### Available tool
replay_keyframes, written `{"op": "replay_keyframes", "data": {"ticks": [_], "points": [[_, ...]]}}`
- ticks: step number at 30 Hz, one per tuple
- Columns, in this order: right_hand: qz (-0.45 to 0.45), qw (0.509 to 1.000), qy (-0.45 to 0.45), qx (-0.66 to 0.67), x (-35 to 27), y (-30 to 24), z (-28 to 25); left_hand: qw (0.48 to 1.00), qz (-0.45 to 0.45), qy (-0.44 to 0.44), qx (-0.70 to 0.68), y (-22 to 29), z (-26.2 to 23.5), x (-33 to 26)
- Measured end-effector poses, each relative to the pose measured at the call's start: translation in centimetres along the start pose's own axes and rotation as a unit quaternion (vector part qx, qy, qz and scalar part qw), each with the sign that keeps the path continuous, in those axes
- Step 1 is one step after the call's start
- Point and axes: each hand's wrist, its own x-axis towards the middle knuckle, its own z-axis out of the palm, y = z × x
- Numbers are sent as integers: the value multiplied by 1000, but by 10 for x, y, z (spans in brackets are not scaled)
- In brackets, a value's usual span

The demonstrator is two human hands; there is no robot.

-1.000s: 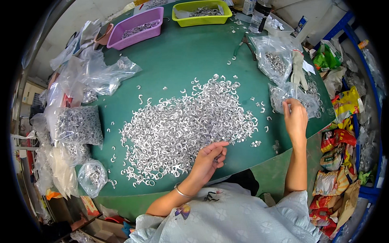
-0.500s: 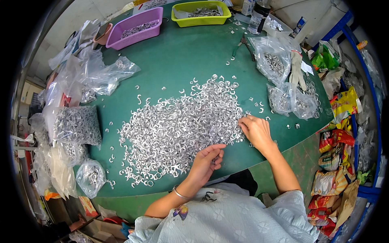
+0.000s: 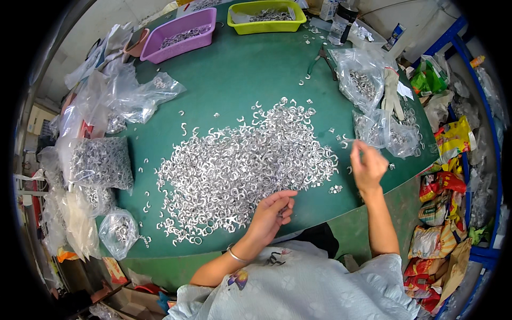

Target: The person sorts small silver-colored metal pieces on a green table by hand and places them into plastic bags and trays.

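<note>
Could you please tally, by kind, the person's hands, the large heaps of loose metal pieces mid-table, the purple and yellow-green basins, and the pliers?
Bare hands, left hand and right hand: 2
Large heap of loose silvery metal pieces: 1
Purple plastic basin: 1
Yellow-green plastic basin: 1
Pliers: 1
Total: 6

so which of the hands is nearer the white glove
Right. The right hand is short of the white glove, slightly left; the left hand is farther, beside the pile of metal pieces.
</note>
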Motion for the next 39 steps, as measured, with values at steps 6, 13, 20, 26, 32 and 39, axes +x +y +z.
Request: {"op": "replay_keyframes", "data": {"ticks": [6, 13, 20, 26, 32, 39], "points": [[154, 960, -69, -221, 11, 39, -14, 1000, 0, -7, -2, -3, -1, -3], [533, 644, -109, 539, 19, -16, -23, 1000, 0, 0, -18, -5, -4, -5], [413, 573, -339, 622, 12, -92, -4, 994, 106, -18, 14, 2, -6, -15], [363, 552, -397, 637, 4, -136, 18, 969, 182, 86, 145, 20, -20, -45], [334, 582, -451, 589, -12, -172, 35, 917, 298, 244, 101, 40, -67, -107], [271, 590, -519, 556, -24, -189, 44, 555, 483, 640, 221, 88, -206, -212]]}}
